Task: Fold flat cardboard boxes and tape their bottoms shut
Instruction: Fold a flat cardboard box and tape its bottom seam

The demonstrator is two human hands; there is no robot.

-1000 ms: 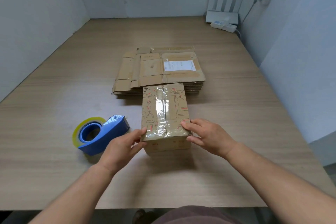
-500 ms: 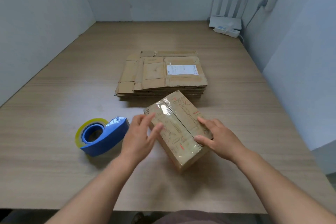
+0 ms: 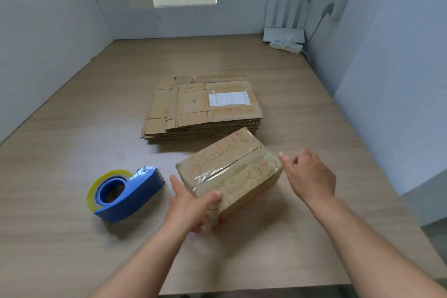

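Left hand (image 3: pixel 191 205) grips the taped box (image 3: pixel 232 169) at its near corner; right hand (image 3: pixel 309 176), loosely curled and empty, just beside it. White label (image 3: pixel 228 98) behind box: illegible.

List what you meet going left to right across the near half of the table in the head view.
From the left: tape dispenser → left hand → taped box, whose near-left corner that hand grips → right hand, at the box's right end.
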